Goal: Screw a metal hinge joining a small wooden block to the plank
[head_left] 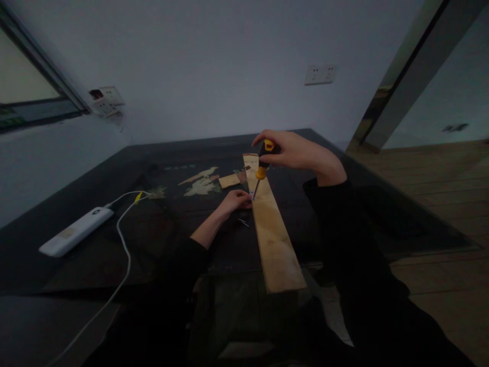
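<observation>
1 screwdriver (261, 172) clasped in R grip (295, 150) over wood brd (275, 235); L grip (232, 201): can't tell.

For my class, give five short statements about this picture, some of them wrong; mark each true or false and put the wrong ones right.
1. The right hand has a screwdriver in its grip. True.
2. The screwdriver's tip points up at the wall. False: it points down at the long board.
3. A small wooden piece lies to the left of the long board. True.
4. The left hand holds the white cable. False: it is at the board's left edge, by a small metal piece.
5. The white device lies on the left side of the table. True.
</observation>
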`<state>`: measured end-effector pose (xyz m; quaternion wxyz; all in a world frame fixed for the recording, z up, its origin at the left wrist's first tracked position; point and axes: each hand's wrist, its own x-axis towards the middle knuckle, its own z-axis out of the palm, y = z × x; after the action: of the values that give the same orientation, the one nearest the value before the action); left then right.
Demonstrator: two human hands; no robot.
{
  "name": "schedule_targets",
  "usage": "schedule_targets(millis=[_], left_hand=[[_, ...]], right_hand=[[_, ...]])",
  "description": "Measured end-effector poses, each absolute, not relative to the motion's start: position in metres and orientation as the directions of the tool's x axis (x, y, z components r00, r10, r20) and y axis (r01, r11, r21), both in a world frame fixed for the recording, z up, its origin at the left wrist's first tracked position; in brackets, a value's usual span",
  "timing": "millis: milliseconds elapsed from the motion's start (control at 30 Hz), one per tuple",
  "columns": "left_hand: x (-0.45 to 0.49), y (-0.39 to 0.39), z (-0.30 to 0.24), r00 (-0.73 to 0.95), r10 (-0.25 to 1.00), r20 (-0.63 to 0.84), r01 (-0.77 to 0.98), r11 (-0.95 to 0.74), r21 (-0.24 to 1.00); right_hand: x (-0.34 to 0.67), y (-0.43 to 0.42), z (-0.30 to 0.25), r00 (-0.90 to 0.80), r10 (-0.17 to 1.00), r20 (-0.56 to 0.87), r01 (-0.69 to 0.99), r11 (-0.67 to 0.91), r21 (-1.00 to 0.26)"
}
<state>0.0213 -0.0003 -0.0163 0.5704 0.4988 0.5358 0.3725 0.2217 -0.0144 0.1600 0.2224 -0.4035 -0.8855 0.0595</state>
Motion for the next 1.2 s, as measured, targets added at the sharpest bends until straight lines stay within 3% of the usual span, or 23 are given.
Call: schedule_targets(millis=[267, 467, 667, 833, 1000, 1200], left_hand=[[0.021, -0.002, -0.014, 0.165, 0.961, -0.224, 0.098, 0.21, 0.973], [0.022, 0.0, -0.016, 0.161, 0.96, -0.229, 0.091, 0.217, 0.972], [0.023, 0.001, -0.014, 0.134, 0.956, -0.26, 0.091, 0.249, 0.964], [0.024, -0.001, -0.012, 0.133, 0.957, -0.258, 0.103, 0.246, 0.964], [0.024, 0.001, -0.015, 0.133, 0.956, -0.262, 0.121, 0.247, 0.962], [0.023, 0.001, -0.016, 0.141, 0.959, -0.246, 0.108, 0.233, 0.967]], right_hand=[[0.203, -0.023, 0.158, -0.278, 0.851, 0.445, 0.9, 0.393, -0.188], [0.198, -0.025, 0.154, -0.203, 0.861, 0.467, 0.928, 0.322, -0.19], [0.198, -0.019, 0.147, -0.201, 0.82, 0.536, 0.912, 0.357, -0.204], [0.202, -0.022, 0.15, -0.218, 0.852, 0.476, 0.913, 0.351, -0.208], [0.198, -0.028, 0.155, -0.315, 0.839, 0.444, 0.854, 0.454, -0.253], [0.2, -0.027, 0.16, -0.28, 0.81, 0.516, 0.839, 0.467, -0.278]])
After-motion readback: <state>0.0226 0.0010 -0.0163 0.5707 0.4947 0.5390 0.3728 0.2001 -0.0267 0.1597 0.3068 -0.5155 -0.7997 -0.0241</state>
